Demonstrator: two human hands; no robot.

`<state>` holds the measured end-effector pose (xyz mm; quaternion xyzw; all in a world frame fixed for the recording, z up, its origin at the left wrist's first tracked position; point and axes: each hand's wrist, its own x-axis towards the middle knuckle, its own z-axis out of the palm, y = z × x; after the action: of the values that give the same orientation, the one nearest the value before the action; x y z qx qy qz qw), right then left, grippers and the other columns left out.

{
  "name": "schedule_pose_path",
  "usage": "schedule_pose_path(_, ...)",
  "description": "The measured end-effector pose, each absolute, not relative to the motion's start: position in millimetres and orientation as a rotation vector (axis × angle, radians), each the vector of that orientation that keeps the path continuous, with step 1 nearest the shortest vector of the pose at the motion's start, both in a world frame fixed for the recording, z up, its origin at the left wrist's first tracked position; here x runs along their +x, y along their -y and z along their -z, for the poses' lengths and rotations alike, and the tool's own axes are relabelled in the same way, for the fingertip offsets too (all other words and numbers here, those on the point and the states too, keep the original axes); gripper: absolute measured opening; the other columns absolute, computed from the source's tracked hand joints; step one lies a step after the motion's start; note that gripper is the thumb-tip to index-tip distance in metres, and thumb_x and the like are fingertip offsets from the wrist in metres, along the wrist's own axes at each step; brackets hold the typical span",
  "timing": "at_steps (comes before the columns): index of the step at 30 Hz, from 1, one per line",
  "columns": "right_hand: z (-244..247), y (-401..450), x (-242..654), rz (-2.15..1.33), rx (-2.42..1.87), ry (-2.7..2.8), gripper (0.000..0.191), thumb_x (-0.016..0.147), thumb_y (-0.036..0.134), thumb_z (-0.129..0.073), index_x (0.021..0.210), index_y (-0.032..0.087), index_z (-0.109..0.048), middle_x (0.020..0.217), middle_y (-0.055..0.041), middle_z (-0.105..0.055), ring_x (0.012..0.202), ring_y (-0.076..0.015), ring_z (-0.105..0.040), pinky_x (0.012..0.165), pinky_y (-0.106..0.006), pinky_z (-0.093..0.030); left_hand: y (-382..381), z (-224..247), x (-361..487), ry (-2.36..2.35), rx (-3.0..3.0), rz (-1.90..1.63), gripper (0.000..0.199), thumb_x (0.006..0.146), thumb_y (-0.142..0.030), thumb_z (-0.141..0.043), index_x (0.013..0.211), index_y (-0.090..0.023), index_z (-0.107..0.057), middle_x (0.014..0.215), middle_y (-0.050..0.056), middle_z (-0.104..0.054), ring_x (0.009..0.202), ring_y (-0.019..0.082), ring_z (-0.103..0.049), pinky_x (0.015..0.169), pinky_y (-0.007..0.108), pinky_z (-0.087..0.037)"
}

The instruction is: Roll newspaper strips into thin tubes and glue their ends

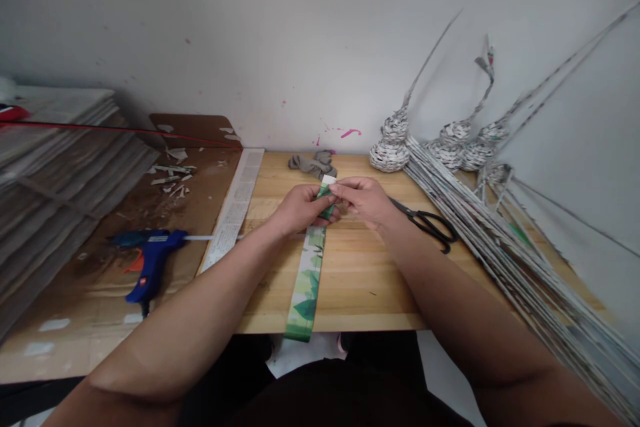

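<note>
A long green and white printed paper strip [306,287] runs from my hands toward me, its near end hanging past the table's front edge. My left hand [305,207] is closed on the strip near its far end, thumb on top. My right hand [361,199] pinches the same far end, where a short white tip sticks out. Just beyond my hands lies a crumpled grey cloth [314,164]. Black-handled scissors [425,219] rest to the right, partly hidden by my right forearm.
At left, a blue glue gun [156,260] lies on brown cardboard near paper scraps [175,177] and stacked paper [55,167]. A printed paper strip [235,203] lies beside it. At right are rolled paper sticks [475,240] and several woven paper gourd shapes [390,152] against the wall.
</note>
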<state>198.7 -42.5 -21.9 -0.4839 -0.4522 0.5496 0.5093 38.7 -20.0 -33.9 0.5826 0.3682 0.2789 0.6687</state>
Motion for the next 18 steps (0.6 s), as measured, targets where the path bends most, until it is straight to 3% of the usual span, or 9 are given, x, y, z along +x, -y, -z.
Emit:
schedule_pose_path(6,26.5,40.8,198.1,-1.339,-1.154,1.057,0.032,0.059,0.040,-0.084,0.073,0.014,-0.071,0.058,0.0006,-0.061,0.048,-0.0072,-0.048,0.041,-0.020,-0.034,23.4,25.7,39.5,-0.902,1.428,-0.627,0.033,0.074,-0.044,-0.073,0.088,-0.015,-0.069,0.079,0.006,-0.071,0.072,0.015,-0.066,0.062,0.025,-0.052)
schedule_pose_path(18,21.5,44.7,192.1,-1.372,-1.140,0.987,0.036,0.055,0.040,-0.087,0.067,0.014,-0.064,0.058,0.0005,-0.062,0.046,-0.0093,-0.053,0.043,-0.024,-0.043,22.0,34.6,40.4,-0.855,1.384,-0.650,0.032,0.080,-0.047,-0.067,0.086,-0.015,-0.068,0.080,0.006,-0.071,0.072,0.014,-0.067,0.062,0.025,-0.054)
